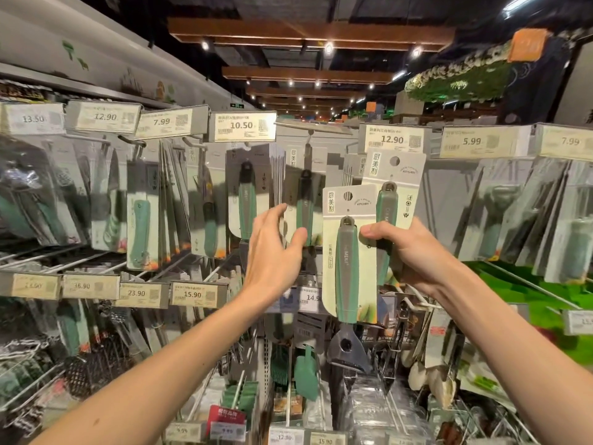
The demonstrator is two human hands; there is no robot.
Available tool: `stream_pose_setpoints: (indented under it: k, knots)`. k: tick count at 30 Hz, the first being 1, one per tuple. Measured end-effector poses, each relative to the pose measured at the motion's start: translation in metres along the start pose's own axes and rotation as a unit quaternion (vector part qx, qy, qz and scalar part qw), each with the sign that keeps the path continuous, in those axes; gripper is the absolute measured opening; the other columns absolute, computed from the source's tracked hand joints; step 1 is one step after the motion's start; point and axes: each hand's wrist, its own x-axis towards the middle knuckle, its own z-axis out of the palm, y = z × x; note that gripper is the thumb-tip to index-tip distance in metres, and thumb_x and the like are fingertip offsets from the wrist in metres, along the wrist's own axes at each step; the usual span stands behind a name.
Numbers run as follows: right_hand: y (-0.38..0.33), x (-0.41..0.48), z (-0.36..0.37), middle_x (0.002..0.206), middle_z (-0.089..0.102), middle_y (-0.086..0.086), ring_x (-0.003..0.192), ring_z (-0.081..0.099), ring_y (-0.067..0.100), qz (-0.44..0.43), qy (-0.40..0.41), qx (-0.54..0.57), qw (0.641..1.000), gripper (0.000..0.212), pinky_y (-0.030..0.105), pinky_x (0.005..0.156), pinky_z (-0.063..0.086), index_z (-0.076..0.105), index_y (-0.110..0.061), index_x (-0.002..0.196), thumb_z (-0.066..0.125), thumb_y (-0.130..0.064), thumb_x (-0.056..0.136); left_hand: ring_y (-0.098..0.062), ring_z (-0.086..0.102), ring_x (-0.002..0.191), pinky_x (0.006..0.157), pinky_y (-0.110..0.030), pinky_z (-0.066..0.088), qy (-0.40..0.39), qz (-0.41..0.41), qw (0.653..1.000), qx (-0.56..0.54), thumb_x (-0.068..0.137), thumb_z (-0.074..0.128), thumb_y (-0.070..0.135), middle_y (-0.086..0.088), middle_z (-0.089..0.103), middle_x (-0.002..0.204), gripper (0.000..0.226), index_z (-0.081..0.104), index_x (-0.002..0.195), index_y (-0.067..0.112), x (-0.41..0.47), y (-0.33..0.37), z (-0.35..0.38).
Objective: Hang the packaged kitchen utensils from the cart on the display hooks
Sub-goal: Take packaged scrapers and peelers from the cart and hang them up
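Two carded utensils were in the right hand (414,252) at centre right of the frame. Its thumb was pressed across the cards and its fingers curled behind them, pinching both together.

The front pack (348,252) sat lower. It was a cream card with a grey top band, a slotted hanging hole, three Chinese characters down a pale strip and a round "KITCHEN" mark. Its handle was smooth green and grey and read "MEILI". A dark metal triangular blade (346,348) with a round hole stuck out below the card.

The rear pack (394,175) stood higher and just behind, with the same print and a round hole near its top. It reached up to the "12.90" tag (393,139).

The left hand (272,252), at centre frame, held nothing. Its fingers were loosely spread and its thumb pointed at a hung pack (305,200) of the same green-and-grey kind, hanging from a wire hook (309,136). I could not tell whether it touched the pack.

Along the upper row I read glossy plastic tags: "13.50" (33,118), "12.90" (105,116), "7.99" (162,121), "10.50" (241,125) and "5.99" (471,141). At lower left, "23.90" (136,293) and "15.90" (192,294) were legible.
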Motion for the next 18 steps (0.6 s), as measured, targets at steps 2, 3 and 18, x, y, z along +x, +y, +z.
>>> stream_pose_setpoints:
  k: [2, 3, 18]
  knots:
    - [0.001, 0.001, 0.003, 0.085, 0.076, 0.003, 0.066, 0.070, 0.010, -0.010, 0.010, -0.002, 1.000, 0.017, 0.017, 0.048, 0.051, 0.064, -0.006, 0.098, 0.060, 0.006, 0.088, -0.006, 0.055, 0.118, 0.109, -0.039, 0.043, -0.026, 0.008, 0.998, -0.058, 0.098, 0.055, 0.037, 0.008, 0.056, 0.133, 0.039, 0.049, 0.136, 0.027, -0.014, 0.002, -0.005]
    - [0.003, 0.003, 0.003, 0.084, 0.076, 0.003, 0.066, 0.070, 0.011, -0.013, 0.013, -0.004, 1.000, 0.016, 0.018, 0.048, 0.051, 0.065, -0.006, 0.097, 0.060, 0.006, 0.087, -0.005, 0.060, 0.109, 0.104, -0.037, 0.048, -0.069, -0.009, 0.993, -0.096, 0.097, 0.054, 0.042, 0.006, 0.062, 0.123, 0.038, 0.052, 0.131, 0.026, -0.021, 0.006, -0.008]
    - [0.008, 0.008, 0.014, 0.094, 0.077, 0.009, 0.085, 0.076, 0.024, -0.055, 0.064, -0.038, 0.996, 0.016, 0.035, 0.070, 0.062, 0.069, -0.006, 0.101, 0.070, -0.008, 0.085, -0.013, 0.069, 0.105, 0.091, -0.040, 0.058, -0.079, -0.041, 0.976, -0.200, 0.089, 0.071, 0.015, 0.001, 0.067, 0.123, 0.048, 0.050, 0.132, 0.018, -0.018, 0.007, -0.015]
